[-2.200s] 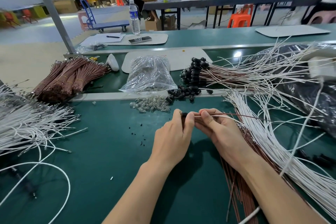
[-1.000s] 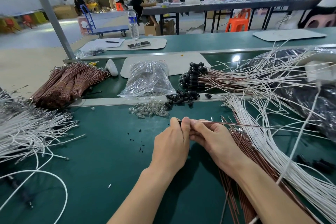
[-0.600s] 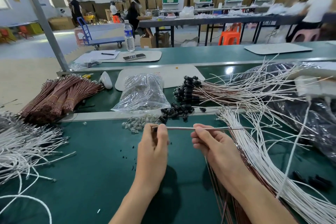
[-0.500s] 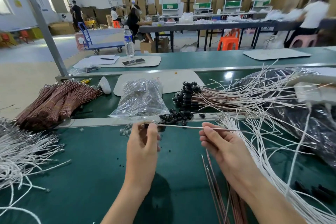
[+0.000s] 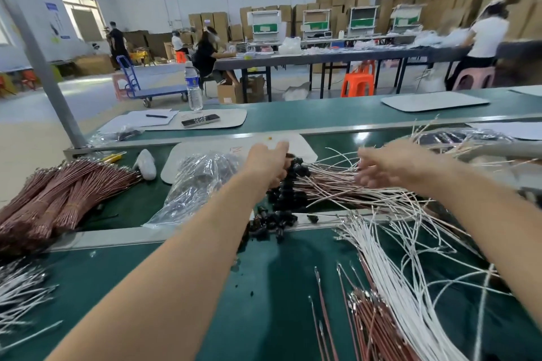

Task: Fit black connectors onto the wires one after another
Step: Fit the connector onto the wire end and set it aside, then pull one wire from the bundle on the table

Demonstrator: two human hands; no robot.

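Head camera is looking down over a green tabletop (image 5: 264, 296), with both bare arms stretching forward across it. The left hand (image 5: 268, 164) is hovering at the far side with its back turned to the lens. Its fingertips are dipping among the black connectors (image 5: 289, 184) that are capping a fanned bundle of finished wires (image 5: 337, 187). Whether it is pinching anything I cannot tell, since the fingers are hiding behind the hand. The right hand (image 5: 381, 167) is showing blurred just above the same bundle, further along the strands, its fingers loosely spread and gripping nothing.

The bundle is lying beyond a metal rail (image 5: 117, 236) that is dividing the tabletop, with its connector ends pointing left. Loose black connectors (image 5: 272, 221) are sitting in a small heap on that rail, just below the capped ends. A clear plastic bag (image 5: 199, 182) is slumping just left of the left hand, partly on a white mat (image 5: 211, 145). Tied bundles of brown wires (image 5: 58, 193) are lying further left.

On the near side, uncapped white wires (image 5: 396, 272) are sweeping along beside the right forearm, and loose brown wires with metal terminals (image 5: 372, 325) are lying next to them at the lower right. More white wires (image 5: 17, 296) are spilling in at the left edge. A water bottle (image 5: 193, 88) is standing upright on the farther strip of tabletop, and people are sitting at long tables in the background.
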